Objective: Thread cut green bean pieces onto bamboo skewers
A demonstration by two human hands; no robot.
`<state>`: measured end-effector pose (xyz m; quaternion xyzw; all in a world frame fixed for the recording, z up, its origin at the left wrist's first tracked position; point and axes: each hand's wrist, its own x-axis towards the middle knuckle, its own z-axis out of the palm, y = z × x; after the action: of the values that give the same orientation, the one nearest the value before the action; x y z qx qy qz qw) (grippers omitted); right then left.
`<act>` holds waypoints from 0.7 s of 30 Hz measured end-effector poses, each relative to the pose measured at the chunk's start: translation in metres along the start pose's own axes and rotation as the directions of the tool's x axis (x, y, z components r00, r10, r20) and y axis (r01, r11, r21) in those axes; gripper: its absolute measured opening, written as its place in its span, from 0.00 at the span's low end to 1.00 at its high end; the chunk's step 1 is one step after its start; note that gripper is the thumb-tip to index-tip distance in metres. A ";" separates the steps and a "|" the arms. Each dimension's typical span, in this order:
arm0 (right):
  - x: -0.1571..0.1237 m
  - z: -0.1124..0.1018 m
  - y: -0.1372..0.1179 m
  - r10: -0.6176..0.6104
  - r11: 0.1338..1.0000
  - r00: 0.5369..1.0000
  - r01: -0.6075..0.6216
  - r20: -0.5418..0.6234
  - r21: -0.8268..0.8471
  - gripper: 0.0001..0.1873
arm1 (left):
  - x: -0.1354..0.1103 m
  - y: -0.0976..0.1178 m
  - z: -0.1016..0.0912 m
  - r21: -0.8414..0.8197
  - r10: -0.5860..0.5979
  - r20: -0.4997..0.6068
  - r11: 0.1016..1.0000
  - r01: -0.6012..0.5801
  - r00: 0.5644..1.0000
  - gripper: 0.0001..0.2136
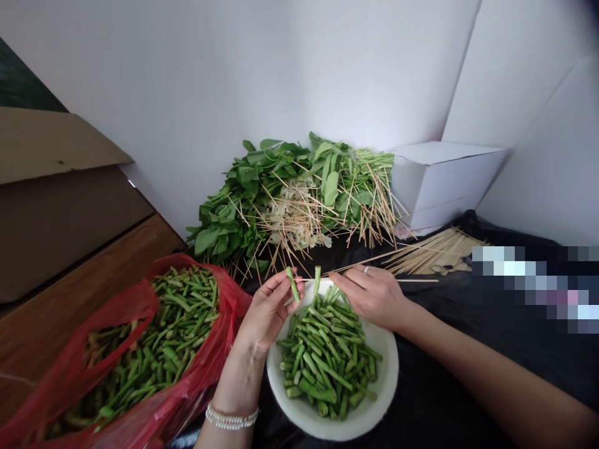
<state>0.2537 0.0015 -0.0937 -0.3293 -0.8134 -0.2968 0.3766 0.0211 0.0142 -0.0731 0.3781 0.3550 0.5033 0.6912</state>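
Observation:
Over the far rim of a white bowl [390,390], my left hand [274,305] pinches a short green stem piece [292,285]. Across from it, my right hand [369,294] is closed on a thin wooden skewer [418,280], which points left toward that piece. A second green stem piece [317,280] stands upright on the skewer between my hands. Cut green stems [327,362] are heaped in the bowl below. Whether the skewer's tip has gone into the left piece is hard to make out.
A red plastic bag [234,299] full of cut stems lies at left. Leafy greens [253,171] with skewers are piled at the back wall. Loose skewers [435,249] lie at right near a white box [440,181]. A cardboard box [56,149] stands far left.

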 end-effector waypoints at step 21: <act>-0.002 0.002 0.001 -0.020 1.000 0.999 0.021 0.044 -0.023 0.14 | 0.003 -0.004 0.000 0.068 0.118 -0.109 0.991 -0.111 0.987 0.16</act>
<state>0.2547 0.0029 -0.0967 -0.3321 -0.8212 -0.3028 0.3516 0.0234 0.0160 -0.0768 0.3901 0.3866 0.5514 0.6279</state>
